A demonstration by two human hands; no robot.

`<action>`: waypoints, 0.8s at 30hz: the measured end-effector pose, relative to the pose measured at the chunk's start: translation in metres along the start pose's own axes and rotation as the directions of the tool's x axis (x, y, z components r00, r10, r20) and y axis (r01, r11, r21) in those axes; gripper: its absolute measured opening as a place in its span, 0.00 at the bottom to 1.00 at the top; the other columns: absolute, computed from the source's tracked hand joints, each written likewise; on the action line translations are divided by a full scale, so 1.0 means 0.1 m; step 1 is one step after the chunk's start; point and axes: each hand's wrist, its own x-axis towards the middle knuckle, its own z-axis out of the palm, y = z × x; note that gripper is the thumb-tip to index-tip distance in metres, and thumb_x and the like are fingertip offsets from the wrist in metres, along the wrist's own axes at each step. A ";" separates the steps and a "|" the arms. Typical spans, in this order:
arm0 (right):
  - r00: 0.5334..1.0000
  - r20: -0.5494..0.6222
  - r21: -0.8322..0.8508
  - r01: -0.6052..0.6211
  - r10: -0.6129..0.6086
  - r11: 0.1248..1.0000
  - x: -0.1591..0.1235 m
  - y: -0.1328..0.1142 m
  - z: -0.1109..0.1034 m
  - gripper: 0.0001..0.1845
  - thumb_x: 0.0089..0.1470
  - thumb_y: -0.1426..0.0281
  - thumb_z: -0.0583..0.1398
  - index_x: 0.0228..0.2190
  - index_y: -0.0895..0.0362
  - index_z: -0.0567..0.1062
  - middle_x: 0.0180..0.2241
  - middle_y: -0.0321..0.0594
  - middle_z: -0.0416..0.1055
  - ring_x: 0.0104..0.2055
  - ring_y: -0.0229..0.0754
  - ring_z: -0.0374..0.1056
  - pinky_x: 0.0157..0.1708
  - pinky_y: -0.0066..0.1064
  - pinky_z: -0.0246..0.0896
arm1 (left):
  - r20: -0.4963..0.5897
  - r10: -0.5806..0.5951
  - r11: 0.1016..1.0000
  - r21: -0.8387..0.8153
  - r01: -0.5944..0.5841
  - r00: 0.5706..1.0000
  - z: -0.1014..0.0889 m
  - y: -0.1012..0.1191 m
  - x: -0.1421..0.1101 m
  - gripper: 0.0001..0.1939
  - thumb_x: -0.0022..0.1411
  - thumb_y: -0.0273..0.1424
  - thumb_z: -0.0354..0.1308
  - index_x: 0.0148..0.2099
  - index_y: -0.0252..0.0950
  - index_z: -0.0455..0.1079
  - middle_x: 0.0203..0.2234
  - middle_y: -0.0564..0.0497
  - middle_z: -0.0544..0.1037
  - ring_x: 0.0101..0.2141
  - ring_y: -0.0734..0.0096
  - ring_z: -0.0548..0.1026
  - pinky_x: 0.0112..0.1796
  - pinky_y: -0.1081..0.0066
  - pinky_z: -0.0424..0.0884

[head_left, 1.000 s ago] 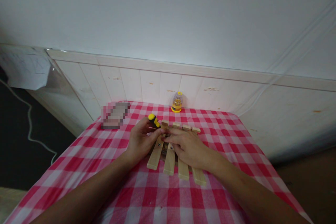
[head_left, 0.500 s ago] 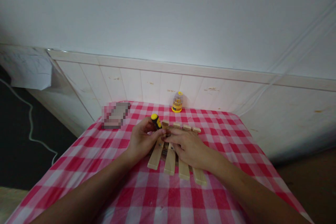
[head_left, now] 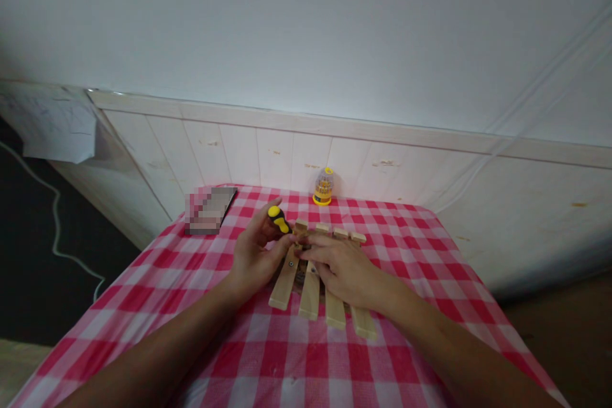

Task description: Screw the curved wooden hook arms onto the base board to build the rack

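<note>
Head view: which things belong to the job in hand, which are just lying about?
Job in hand:
- yellow-and-black tool, in the left hand
- wooden slats, under the right hand

Apparently lying about:
- pixelated flat object, far left on the table
- clear-topped yellow container, by the wall; possibly related, but untouched
- pale cable, left

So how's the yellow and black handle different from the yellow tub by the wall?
The handle tilts, while the tub stands upright. The handle looks solid, but the tub has a see-through top. The handle is at the left hand; the tub stands apart. Both have yellow parts.
</note>
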 end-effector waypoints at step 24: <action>1.000 -0.021 0.027 0.010 -0.009 1.000 0.00 0.01 0.02 0.25 0.61 0.81 0.54 0.50 0.48 0.81 0.60 0.35 0.73 0.62 0.46 0.68 0.62 0.41 0.64 | 0.104 0.146 0.975 0.153 -0.161 0.984 -0.04 -0.03 -0.04 0.36 0.56 0.30 0.73 0.65 0.45 0.66 0.29 0.58 0.78 0.28 0.75 0.76 0.31 0.76 0.72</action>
